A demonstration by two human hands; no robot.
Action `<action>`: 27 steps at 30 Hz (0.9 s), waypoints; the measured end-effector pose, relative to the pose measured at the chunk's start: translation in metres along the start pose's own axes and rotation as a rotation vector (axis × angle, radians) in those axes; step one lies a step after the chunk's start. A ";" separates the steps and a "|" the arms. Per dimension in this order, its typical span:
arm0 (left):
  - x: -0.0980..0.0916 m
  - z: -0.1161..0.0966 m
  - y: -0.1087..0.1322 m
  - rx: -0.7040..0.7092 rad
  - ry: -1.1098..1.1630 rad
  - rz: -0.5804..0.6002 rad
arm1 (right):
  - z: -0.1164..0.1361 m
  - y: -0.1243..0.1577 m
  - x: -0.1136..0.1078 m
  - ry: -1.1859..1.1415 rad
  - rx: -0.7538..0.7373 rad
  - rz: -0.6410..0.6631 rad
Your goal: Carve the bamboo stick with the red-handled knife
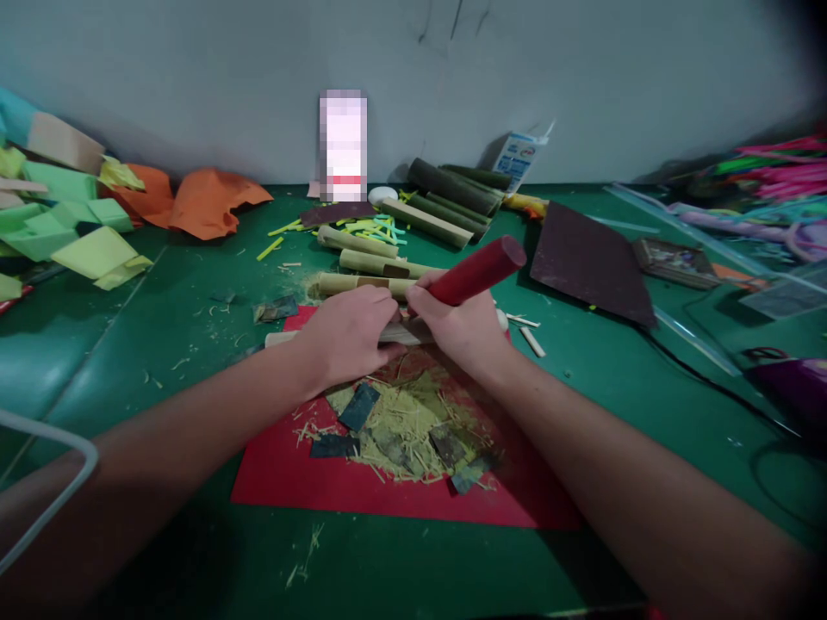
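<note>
My left hand (345, 331) is closed around a pale bamboo piece (413, 333) that lies crosswise above a red sheet (271, 469). My right hand (466, 331) grips a tool with a thick red round handle (481, 271), slanted up to the right. The working end of this tool is hidden between my hands, against the bamboo. Beneath them on the red sheet is a heap of pale shavings and dust (404, 422) with several dark sandpaper-like scraps (360, 406).
Cut bamboo pieces (378, 263) lie just beyond my hands, with green bamboo lengths (452, 194) behind. Folded paper (65, 202) and orange paper (210, 202) are at left. A dark sheet (591, 263) and a cable (704, 379) lie right; a phone-like screen (343, 142) leans on the wall.
</note>
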State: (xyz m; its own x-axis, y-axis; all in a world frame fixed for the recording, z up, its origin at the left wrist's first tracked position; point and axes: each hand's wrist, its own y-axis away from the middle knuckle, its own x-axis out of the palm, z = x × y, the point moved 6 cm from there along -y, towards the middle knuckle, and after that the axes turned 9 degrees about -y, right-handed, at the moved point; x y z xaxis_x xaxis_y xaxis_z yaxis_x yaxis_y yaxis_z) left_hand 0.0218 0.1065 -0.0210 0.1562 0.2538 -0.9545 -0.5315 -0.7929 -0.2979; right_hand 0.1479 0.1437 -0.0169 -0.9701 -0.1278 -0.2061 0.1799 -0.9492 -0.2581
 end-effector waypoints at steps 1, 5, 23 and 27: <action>0.000 0.000 0.000 -0.002 0.003 -0.004 | 0.000 0.000 0.000 0.005 0.005 0.001; 0.001 0.000 0.001 -0.001 0.006 -0.018 | -0.001 0.000 0.002 0.016 -0.004 0.020; 0.002 0.005 -0.002 -0.016 0.022 0.028 | -0.002 0.000 0.001 -0.050 0.025 -0.033; 0.004 0.005 -0.001 -0.010 0.047 0.027 | -0.002 -0.001 0.002 -0.013 0.006 -0.022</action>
State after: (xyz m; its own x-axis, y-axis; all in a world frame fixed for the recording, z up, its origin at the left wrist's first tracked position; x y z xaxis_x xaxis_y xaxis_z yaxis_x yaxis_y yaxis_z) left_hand 0.0186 0.1114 -0.0240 0.1810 0.2067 -0.9615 -0.5281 -0.8044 -0.2723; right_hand 0.1462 0.1448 -0.0188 -0.9759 -0.1110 -0.1881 0.1580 -0.9534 -0.2571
